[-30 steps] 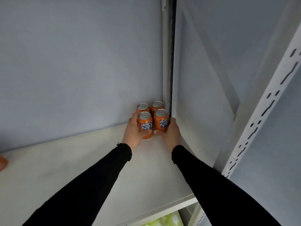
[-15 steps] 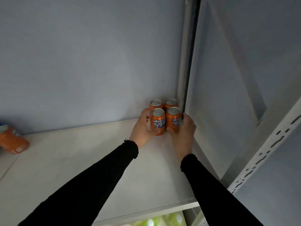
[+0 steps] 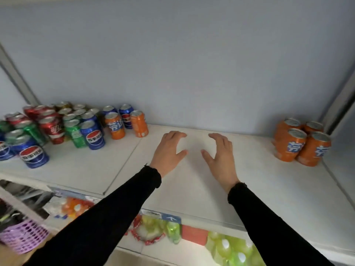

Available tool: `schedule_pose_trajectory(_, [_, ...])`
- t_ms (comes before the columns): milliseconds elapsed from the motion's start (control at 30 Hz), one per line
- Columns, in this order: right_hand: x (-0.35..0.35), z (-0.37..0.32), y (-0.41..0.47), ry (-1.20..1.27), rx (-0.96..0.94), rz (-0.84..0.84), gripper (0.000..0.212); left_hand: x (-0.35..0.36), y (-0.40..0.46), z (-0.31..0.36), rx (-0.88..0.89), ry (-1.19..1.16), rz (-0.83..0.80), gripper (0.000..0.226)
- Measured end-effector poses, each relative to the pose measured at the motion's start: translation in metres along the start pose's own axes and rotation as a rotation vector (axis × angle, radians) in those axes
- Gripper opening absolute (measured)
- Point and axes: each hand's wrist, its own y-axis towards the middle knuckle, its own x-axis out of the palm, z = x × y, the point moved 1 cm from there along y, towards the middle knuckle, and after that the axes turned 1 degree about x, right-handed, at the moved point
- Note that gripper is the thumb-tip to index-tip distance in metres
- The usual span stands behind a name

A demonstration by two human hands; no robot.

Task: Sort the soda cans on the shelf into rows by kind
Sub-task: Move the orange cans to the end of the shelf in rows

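over the white shelf (image 3: 192,189) under a grey wall (image 3: 172,64), both hands' fingers spread, holding nothing.

left hand (image 3: 169,150) empty | right hand (image 3: 221,152) empty | four orange cans (image 3: 301,143) right

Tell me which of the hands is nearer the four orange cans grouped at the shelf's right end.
Right. The right hand hovers open left of the grouped orange cans; the left hand lies farther left.
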Motion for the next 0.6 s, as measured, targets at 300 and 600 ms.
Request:
schedule_pose_trajectory(300, [0.157,-0.105,0.026,0.328,0.283,-0.131,0.049,-0.13,-0.038,-0.155,-0.068,0.047,-0.009,0.055])
schedule_pose_trajectory(600, [0.217,-0.124,0.087,0.292,0.406,-0.241,0.074,-0.183,0.026,-0.22,-0.058,0.29,-0.062,0.073])
